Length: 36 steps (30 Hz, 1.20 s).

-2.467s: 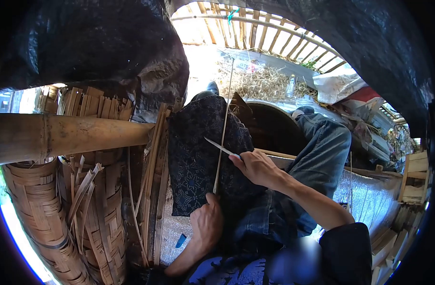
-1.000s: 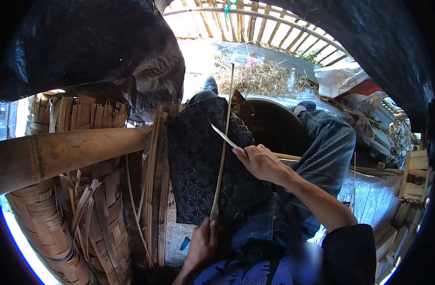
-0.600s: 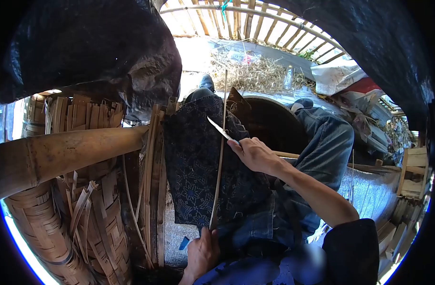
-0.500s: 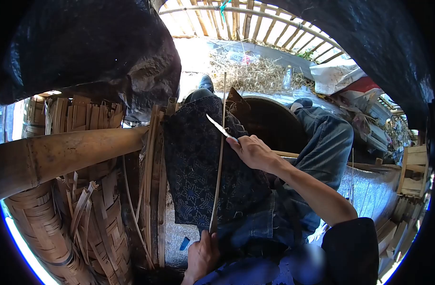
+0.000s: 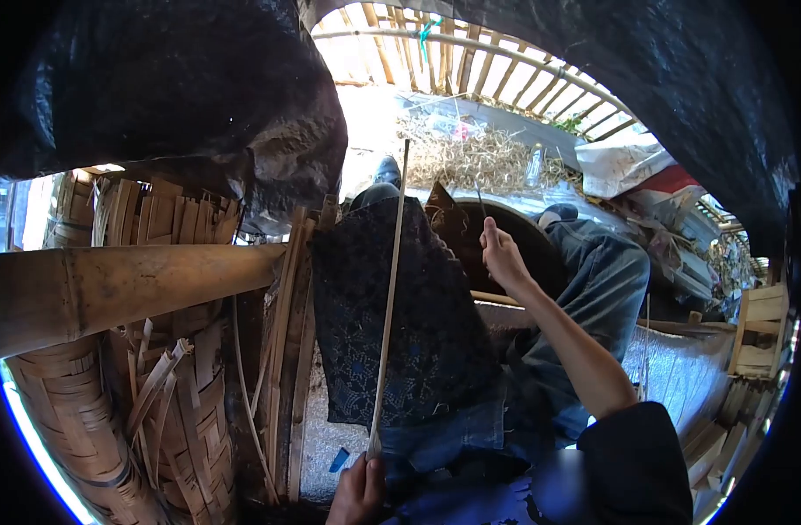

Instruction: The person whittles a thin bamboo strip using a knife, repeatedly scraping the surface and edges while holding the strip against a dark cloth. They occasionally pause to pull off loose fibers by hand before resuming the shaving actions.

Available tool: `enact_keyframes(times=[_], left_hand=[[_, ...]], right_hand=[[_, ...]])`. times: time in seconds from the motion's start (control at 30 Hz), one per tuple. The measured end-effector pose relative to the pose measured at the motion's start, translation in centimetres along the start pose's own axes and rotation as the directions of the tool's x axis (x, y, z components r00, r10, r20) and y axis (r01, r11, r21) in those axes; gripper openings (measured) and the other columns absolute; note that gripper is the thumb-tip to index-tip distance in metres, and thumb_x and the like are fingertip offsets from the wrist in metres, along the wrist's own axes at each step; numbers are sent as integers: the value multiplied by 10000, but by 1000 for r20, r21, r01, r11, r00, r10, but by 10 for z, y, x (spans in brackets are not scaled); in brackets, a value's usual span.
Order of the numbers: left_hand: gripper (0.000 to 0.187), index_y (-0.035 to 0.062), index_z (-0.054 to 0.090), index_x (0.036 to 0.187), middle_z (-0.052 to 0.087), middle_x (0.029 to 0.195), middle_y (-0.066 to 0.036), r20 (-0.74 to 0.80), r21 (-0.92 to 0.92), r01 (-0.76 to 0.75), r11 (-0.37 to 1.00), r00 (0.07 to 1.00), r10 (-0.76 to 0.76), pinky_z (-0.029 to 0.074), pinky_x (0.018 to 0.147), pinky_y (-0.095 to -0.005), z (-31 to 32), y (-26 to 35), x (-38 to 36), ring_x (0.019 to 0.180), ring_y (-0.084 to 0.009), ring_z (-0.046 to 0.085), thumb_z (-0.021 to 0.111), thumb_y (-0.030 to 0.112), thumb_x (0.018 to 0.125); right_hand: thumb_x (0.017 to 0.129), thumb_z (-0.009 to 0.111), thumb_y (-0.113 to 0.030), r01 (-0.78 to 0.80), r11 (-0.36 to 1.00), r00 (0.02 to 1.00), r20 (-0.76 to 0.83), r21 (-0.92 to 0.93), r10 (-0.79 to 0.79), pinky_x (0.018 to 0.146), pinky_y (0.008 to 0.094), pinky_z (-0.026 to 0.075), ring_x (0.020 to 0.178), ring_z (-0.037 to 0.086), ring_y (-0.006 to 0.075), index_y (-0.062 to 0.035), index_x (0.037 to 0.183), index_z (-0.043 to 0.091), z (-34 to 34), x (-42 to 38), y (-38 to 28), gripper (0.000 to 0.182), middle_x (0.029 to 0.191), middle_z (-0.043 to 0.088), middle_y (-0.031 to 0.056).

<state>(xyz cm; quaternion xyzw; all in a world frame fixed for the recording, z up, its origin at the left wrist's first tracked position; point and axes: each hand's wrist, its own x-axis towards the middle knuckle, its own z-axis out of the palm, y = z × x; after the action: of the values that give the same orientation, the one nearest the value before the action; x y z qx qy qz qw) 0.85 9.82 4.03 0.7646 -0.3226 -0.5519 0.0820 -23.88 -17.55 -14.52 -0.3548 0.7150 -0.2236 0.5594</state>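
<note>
My left hand (image 5: 358,492), low in the view, is closed around the near end of a long thin bamboo strip (image 5: 389,315). The strip points away from me over a dark patterned cloth (image 5: 387,350) on my leg. Out to the right, my right hand (image 5: 503,260) grips a knife (image 5: 481,203), its handle hidden in the fist. The blade points up and away, seen nearly edge-on and apart from the strip. Behind the knife is a dark round container (image 5: 527,236), with a brown pointed piece (image 5: 444,210) at its left.
A thick bamboo pole (image 5: 155,284) juts in from the left above woven bamboo rolls (image 5: 76,420). Black plastic sheeting (image 5: 173,96) hangs overhead. Shavings (image 5: 453,157) and a clear bottle (image 5: 533,166) lie ahead, before a slatted bamboo fence (image 5: 470,57). A blue scrap (image 5: 340,459) lies near my left hand.
My right hand has swung the knife off the strip, right and away from me, turning the blade upward. My left hand has shifted slightly left and nearer, still holding the strip.
</note>
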Motion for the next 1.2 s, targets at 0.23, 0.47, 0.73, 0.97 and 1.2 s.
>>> enact_keyframes(times=[0.23,0.47,0.73,0.97,1.2], left_hand=[[227,47,456,1004,479,588,-17,46,-275,-99,956,992,115,356,459,-262,7,5,50,482,-94,433,389,263,990],[286,95,417,1080,362,525,14,354,-642,180,745,932,80,302,350,-210,0,56,69,368,-83,351,301,346,1004],[300,128,431,1107,312,483,15,519,-784,412,464,846,125,263,345,-207,-10,45,56,288,-102,266,274,364,1007],[286,130,426,1105,297,459,11,546,-812,504,295,834,78,258,331,-207,-13,40,40,276,-105,265,284,357,1006],[291,125,460,1142,362,493,14,541,-817,541,199,839,-61,280,357,-207,-12,21,4,338,-89,314,333,345,1001]], right_hand=[[993,323,-441,460,874,856,184,156,-483,490,322,310,512,318,120,-28,698,408,19,-51,-42,515,531,317,30],[957,475,-300,799,551,597,427,-241,-679,422,422,380,427,529,335,35,842,497,15,-82,-41,355,496,492,178],[956,466,-345,635,635,770,426,-440,-475,460,445,426,499,565,382,2,659,531,23,-62,-36,461,516,521,206],[967,435,-355,664,579,747,411,-473,-522,511,464,438,560,578,399,11,630,530,23,-44,-43,507,548,535,226],[978,406,-360,606,630,790,461,-485,-405,518,459,437,552,597,372,23,636,554,22,-8,-39,534,563,552,226]])
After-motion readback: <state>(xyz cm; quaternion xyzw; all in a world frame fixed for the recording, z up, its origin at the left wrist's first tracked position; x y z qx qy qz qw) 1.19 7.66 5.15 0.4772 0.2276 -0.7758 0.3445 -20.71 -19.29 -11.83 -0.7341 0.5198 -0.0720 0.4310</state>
